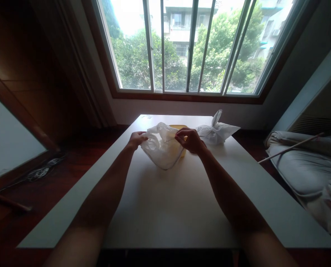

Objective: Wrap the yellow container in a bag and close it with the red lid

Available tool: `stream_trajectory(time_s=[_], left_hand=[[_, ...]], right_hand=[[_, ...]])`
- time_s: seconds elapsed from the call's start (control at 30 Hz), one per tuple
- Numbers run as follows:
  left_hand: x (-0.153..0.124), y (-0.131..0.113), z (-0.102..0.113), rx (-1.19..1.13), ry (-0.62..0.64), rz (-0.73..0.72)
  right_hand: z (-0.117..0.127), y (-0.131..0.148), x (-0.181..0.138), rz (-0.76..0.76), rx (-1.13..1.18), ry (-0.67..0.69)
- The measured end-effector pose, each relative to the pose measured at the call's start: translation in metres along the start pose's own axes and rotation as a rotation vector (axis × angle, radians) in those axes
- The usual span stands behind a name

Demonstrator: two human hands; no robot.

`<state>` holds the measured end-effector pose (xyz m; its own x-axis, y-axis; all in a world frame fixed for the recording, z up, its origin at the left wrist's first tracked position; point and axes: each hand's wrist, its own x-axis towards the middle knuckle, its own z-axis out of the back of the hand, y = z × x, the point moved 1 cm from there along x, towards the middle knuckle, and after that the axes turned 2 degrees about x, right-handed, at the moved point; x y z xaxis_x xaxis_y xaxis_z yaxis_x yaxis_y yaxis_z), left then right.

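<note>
While both of your arms reach out across the white table [165, 207], your left hand [136, 140] closes its fingers on the left edge of a thin white plastic bag [161, 150], and your right hand [190, 140] pinches the bag's right edge, fingers curled shut on the film. The bag sits toward the far middle of the table, at twelve o'clock from you, its mouth pulled up between the two hands. A yellow container [180, 128] shows inside or just behind the bag; which of the two cannot be told. At one o'clock, just beyond your right hand, a second white bag [217, 131] lies knotted at its top. A barred window [187, 44] fills the wall at twelve o'clock. At three o'clock, beside the table, grey bedding [301, 167] lies heaped.
</note>
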<state>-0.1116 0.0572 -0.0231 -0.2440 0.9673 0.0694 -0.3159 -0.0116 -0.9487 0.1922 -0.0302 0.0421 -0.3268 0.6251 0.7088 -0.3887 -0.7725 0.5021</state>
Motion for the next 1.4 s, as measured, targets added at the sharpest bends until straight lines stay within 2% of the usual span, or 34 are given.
stream_trajectory(time_s=[0.13, 0.2, 0.27, 0.4, 0.47, 0.5, 0.6, 0.7, 0.77, 0.83, 0.97, 1.1, 1.27, 1.33, 1.4], left_hand=[[0.003, -0.003, 0.017, 0.261, -0.346, -0.164], [0.004, -0.006, 0.027, 0.362, -0.465, -0.240], [0.004, -0.008, 0.036, 0.372, -0.526, -0.275], [0.001, -0.015, 0.047, 0.295, -0.542, -0.250], [-0.003, -0.019, 0.050, 0.201, -0.489, -0.221], [-0.006, -0.022, 0.050, 0.136, -0.413, -0.200], [-0.017, -0.034, 0.051, -0.034, -0.006, -0.113], [-0.033, -0.046, 0.050, -0.053, 0.416, -0.038], [-0.043, -0.051, 0.049, -0.040, 0.612, 0.000], [-0.048, -0.051, 0.049, -0.054, 0.712, 0.018], [-0.045, -0.035, 0.051, -0.109, 0.712, 0.002], [-0.039, -0.019, 0.054, -0.161, 0.689, -0.073], [-0.036, -0.023, 0.056, -0.489, 0.739, -0.250], [-0.035, -0.029, 0.056, -0.561, 0.691, -0.256], [-0.033, -0.036, 0.054, -0.575, 0.556, -0.240]], right_hand=[[0.001, -0.004, 0.001, 0.025, -0.012, -0.052], [0.001, -0.007, 0.001, 0.036, -0.032, -0.105], [0.003, -0.009, 0.002, 0.036, -0.062, -0.166], [0.009, -0.007, 0.002, 0.044, -0.105, -0.236], [0.011, -0.004, 0.002, 0.042, -0.128, -0.245], [0.011, -0.004, 0.002, 0.037, -0.140, -0.246], [0.011, -0.007, 0.001, 0.020, -0.166, -0.246], [0.010, -0.013, 0.000, 0.009, -0.165, -0.230], [0.011, -0.017, 0.000, 0.002, -0.156, -0.215], [0.014, -0.020, 0.000, -0.005, -0.149, -0.211], [0.021, -0.022, 0.001, -0.031, -0.157, -0.228], [0.032, -0.024, 0.002, -0.067, -0.172, -0.253], [0.045, -0.029, 0.002, -0.122, -0.186, -0.303], [0.049, -0.032, 0.002, -0.154, -0.191, -0.313], [0.051, -0.035, 0.002, -0.184, -0.187, -0.318]])
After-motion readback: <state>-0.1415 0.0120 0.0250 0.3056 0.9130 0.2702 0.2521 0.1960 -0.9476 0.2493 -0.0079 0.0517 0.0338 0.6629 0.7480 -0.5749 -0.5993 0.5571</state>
